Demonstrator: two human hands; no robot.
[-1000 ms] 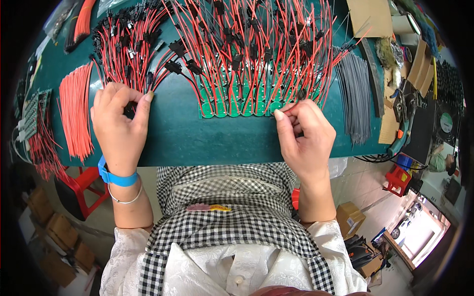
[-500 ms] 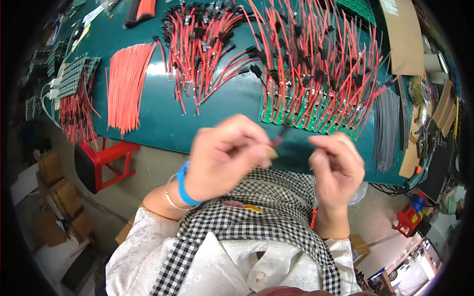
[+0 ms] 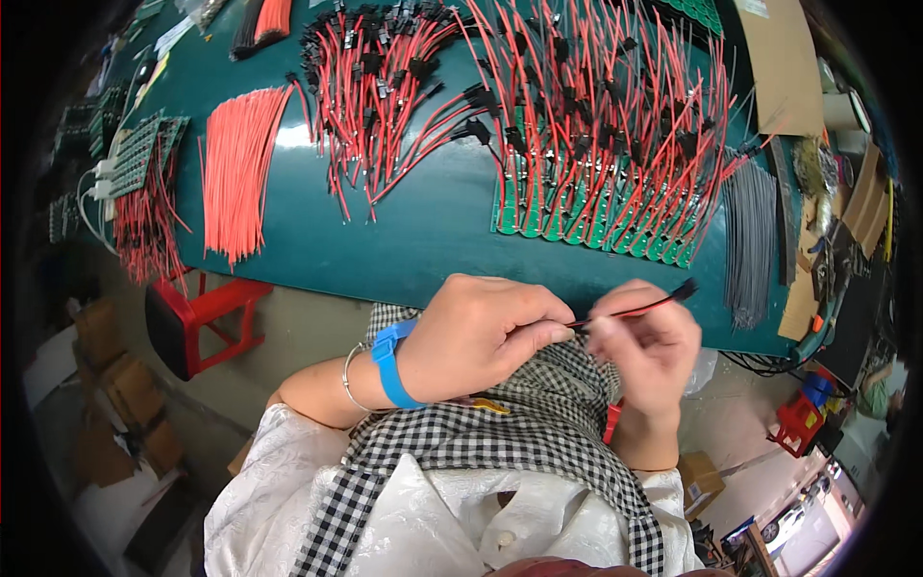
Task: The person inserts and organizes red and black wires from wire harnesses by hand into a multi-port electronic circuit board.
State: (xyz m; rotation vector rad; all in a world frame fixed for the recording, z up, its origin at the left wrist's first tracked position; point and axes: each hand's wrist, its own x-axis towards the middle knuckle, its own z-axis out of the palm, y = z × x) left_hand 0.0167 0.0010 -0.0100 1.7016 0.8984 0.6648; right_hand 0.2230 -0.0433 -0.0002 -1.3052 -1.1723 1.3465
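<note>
A short red-and-black wire lead (image 3: 642, 310) with a black plug at its upper right end is held between my hands, in front of the table edge. My left hand (image 3: 495, 327), with a blue band and a bracelet at the wrist, pinches the lead's other end between thumb and fingertips. My right hand (image 3: 654, 351), slightly blurred, has its thumb and fingers closed about the lead's middle. Beyond them lies a row of green circuit boards (image 3: 553, 231) with many red and black leads standing up. To its left is a fanned pile of plugged leads (image 3: 370, 125).
On the green table (image 3: 336, 264) lie a bundle of red wires (image 3: 240, 173), a bundle of grey wires (image 3: 753, 245) and boards with leads (image 3: 144, 192) at the left. A red stool (image 3: 216, 313) stands below the table's left edge. Cardboard (image 3: 784, 72) lies at the right.
My left hand has turned over and moved right, toward my right hand. My right hand has closed on the lead. The black plug now points to the upper right.
</note>
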